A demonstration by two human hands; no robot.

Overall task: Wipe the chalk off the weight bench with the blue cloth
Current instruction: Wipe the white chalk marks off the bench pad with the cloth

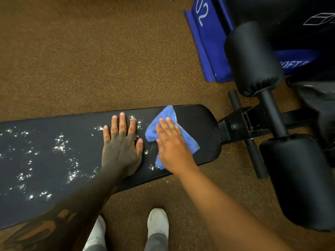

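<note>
Hands: two are seen, both laid flat on the weight bench (195,127).
Left hand (121,147): it is pressed palm-down on the pad, fingers extended and slightly spread, with nothing held.
Right hand (172,144): it is laid palm-down on the blue cloth (188,140), fingers extended and close together; the cloth is pinned under the palm rather than gripped.
Cloths: one is counted, crumpled, lying on the pad near its rounded right end.
Cloth relative to fingers: its upper corner is seen beyond the right fingertips (165,122), its edges showing to the left and right of the hand, and a small fold below the wrist; it lies just beside the left hand's thumb, apart from it.
Chalk (60,144): many white patches are scattered over the pad left of the left hand; a few specks are seen between the two hands and by the cloth's lower fold.
Cleared area: the pad right of the cloth is seen dark and nearly free of white.
Roller pads (253,58): two black ones are mounted at the bench's right end.
Shoes (158,221): two light ones are seen on the brown floor (90,60).
Blue mat (208,42): one lies at the top right, marked with white characters.
</note>
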